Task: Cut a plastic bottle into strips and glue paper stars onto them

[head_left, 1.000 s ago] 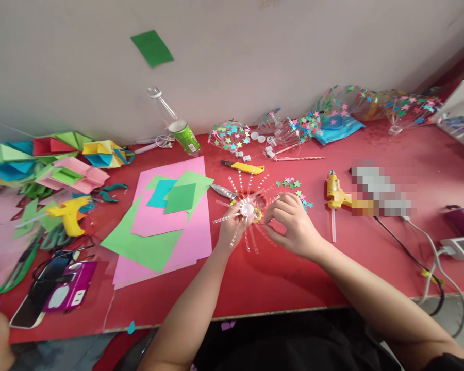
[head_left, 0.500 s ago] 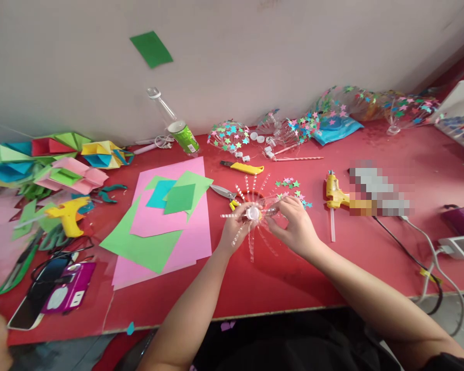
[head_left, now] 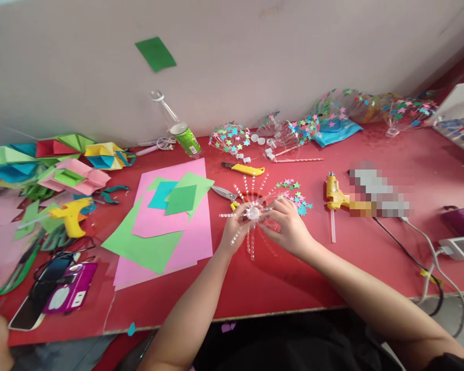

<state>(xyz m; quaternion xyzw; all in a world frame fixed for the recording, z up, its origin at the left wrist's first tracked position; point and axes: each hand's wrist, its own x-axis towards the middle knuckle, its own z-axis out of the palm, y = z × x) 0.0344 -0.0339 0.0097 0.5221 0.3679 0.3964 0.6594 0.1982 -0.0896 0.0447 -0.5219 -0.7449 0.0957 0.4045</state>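
Note:
A clear plastic bottle top cut into thin strips (head_left: 252, 212) is held over the red table, its round neck facing up and its strips fanning outward. My left hand (head_left: 233, 226) grips it from the left, close to the neck. On the other side my right hand (head_left: 288, 222) has its fingers closed around some of the strips near the neck. Paper stars (head_left: 302, 208) in pink, green and blue lie just beyond the right hand. Scissors (head_left: 223, 192) with yellow-and-red handles rest behind the left hand, partly hidden by the strips.
Stacked pink and green paper sheets (head_left: 158, 252) lie to the left. A yellow craft knife (head_left: 247, 169) and a cut bottle (head_left: 185, 139) stand farther back. Yellow glue guns (head_left: 334, 191) lie on both sides. Star-covered bottle pieces (head_left: 230, 138) line the wall. Cables (head_left: 394, 234) run at right.
My right hand has shifted slightly left and inward along the strips toward the neck. My left hand keeps its hold on the bottle top.

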